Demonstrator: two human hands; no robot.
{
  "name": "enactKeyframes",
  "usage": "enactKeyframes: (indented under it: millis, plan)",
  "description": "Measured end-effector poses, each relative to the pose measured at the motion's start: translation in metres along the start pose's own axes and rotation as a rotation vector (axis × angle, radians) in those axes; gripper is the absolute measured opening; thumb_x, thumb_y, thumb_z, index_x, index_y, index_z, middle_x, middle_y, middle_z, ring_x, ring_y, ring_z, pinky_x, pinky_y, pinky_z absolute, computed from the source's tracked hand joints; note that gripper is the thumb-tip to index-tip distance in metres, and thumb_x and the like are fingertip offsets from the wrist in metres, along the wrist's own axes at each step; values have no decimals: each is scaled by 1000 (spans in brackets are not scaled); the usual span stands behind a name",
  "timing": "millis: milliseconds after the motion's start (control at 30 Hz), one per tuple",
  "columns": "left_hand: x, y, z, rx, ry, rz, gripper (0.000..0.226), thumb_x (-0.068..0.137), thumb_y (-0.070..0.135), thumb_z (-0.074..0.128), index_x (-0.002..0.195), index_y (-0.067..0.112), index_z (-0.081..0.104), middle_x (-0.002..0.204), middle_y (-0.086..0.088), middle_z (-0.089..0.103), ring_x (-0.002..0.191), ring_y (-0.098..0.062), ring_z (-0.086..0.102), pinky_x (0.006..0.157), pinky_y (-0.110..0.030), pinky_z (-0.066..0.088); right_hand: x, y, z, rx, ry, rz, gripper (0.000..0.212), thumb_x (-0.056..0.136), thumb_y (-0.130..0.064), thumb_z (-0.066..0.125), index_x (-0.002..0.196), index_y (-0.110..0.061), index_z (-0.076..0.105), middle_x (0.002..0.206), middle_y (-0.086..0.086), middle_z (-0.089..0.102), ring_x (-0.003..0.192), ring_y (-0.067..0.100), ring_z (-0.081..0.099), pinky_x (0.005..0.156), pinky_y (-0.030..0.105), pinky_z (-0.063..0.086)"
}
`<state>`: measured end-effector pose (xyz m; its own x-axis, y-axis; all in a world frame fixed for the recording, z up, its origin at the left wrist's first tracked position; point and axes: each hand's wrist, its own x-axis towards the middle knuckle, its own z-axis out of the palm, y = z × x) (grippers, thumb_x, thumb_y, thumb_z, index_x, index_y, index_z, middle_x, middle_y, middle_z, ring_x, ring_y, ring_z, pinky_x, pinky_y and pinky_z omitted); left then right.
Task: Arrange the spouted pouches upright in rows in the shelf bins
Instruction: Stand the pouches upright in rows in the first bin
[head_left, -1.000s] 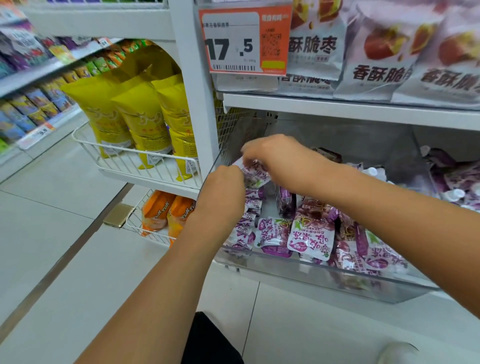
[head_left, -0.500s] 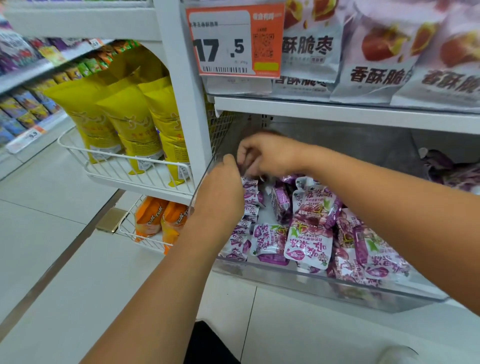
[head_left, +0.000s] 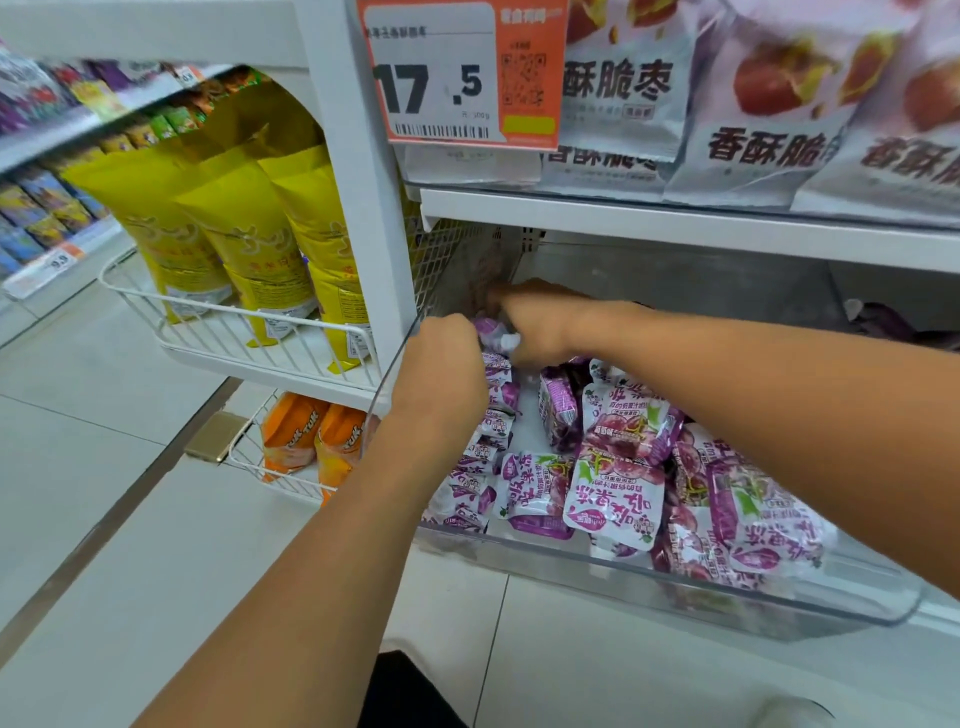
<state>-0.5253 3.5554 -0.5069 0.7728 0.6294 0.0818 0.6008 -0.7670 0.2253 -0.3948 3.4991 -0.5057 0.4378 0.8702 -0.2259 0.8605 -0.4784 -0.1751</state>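
A clear plastic shelf bin (head_left: 597, 564) holds many purple-and-white spouted pouches. Along its left wall a row of pouches (head_left: 493, 421) stands on edge; to the right, loose pouches (head_left: 618, 499) lie flat in a heap. Both hands meet at the back left corner of the bin. A purple pouch (head_left: 493, 332) with a white cap sits between them. My right hand (head_left: 540, 322) is shut on it from the right. My left hand (head_left: 441, 369) pinches its left side, fingers curled.
A white shelf post (head_left: 363, 208) stands just left of the bin. Yellow bags (head_left: 244, 234) fill a wire basket (head_left: 218, 332), with orange packs (head_left: 311, 441) below. The shelf above (head_left: 675, 223) carries grey snack bags and an orange price tag (head_left: 462, 73). Tiled floor lies left.
Both hands have moved further back into the bin's left rear corner, carrying the pouch with them. The view has shifted left and slightly down.
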Motion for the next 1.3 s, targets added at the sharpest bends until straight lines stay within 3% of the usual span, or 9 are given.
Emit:
enactKeyframes:
  millis: [167, 267, 467, 567, 667, 833, 1067, 1167, 1300]
  plan:
    - [-1, 1, -8, 5, 37, 0, 10, 86, 8, 70, 95, 10, 68, 94, -13, 62, 85, -29, 62, 73, -33, 51, 11, 10, -1, 3, -59, 15, 10, 89, -16, 65, 91, -11, 56, 92, 7, 60, 83, 25, 59, 66, 32, 47]
    - [-4, 0, -8, 9, 34, 19, 11, 87, 7, 69, 98, 8, 67, 100, -14, 62, 91, -29, 63, 75, -33, 51, 10, 21, -7, 84, 6, -13, 16, 96, -18, 56, 104, -8, 67, 108, 10, 68, 93, 26, 66, 81, 37, 55]
    - [-9, 0, -2, 46, -6, 33, 25, 86, 14, 72, 81, 12, 48, 88, -11, 56, 91, -30, 65, 64, -31, 43, 0, 13, -15, 217, -53, -46, 14, 96, -18, 61, 108, -13, 67, 101, 2, 67, 79, 12, 55, 63, 20, 43]
    - [-8, 1, 1, 21, -19, 19, 17, 87, 14, 71, 89, 10, 55, 98, -13, 59, 94, -30, 63, 65, -31, 41, -1, -3, -20, 55, -218, 58, 54, 84, -14, 76, 129, -5, 48, 97, 3, 56, 83, 21, 55, 54, 20, 44]
    - [-8, 1, 3, 31, 7, 34, 13, 89, 12, 69, 97, 6, 61, 103, -15, 60, 95, -31, 62, 66, -32, 40, -3, -11, -19, -213, -233, 73, 74, 74, -30, 86, 132, -5, 48, 112, 6, 58, 96, 26, 60, 74, 28, 52]
    - [-6, -1, 5, 44, 38, 48, 12, 90, 10, 66, 100, 6, 62, 105, -15, 61, 97, -31, 61, 68, -32, 40, 4, -10, 4, -145, 23, 49, 34, 83, -5, 70, 112, -5, 52, 77, 3, 48, 59, 15, 47, 44, 24, 32]
    - [-4, -3, 4, 57, 39, 76, 10, 93, 12, 61, 85, 14, 55, 101, -13, 64, 94, -30, 62, 64, -31, 38, 0, 7, -15, 137, 112, -13, 31, 84, 1, 60, 112, -13, 57, 102, 7, 65, 90, 25, 62, 75, 35, 54]
    - [-5, -4, 8, 59, 51, 87, 6, 95, 12, 57, 100, 10, 59, 102, -13, 64, 95, -32, 62, 64, -32, 38, -4, 12, -21, 219, 107, -21, 30, 87, 2, 55, 111, -14, 62, 100, 4, 67, 91, 23, 64, 80, 37, 57]
    - [-5, -4, 9, 70, 27, 90, 18, 95, 12, 56, 112, 8, 56, 104, -14, 62, 95, -32, 61, 63, -34, 38, -9, 10, -29, -85, -80, 63, 12, 91, -4, 51, 93, -7, 62, 100, 7, 63, 82, 21, 61, 77, 33, 54]
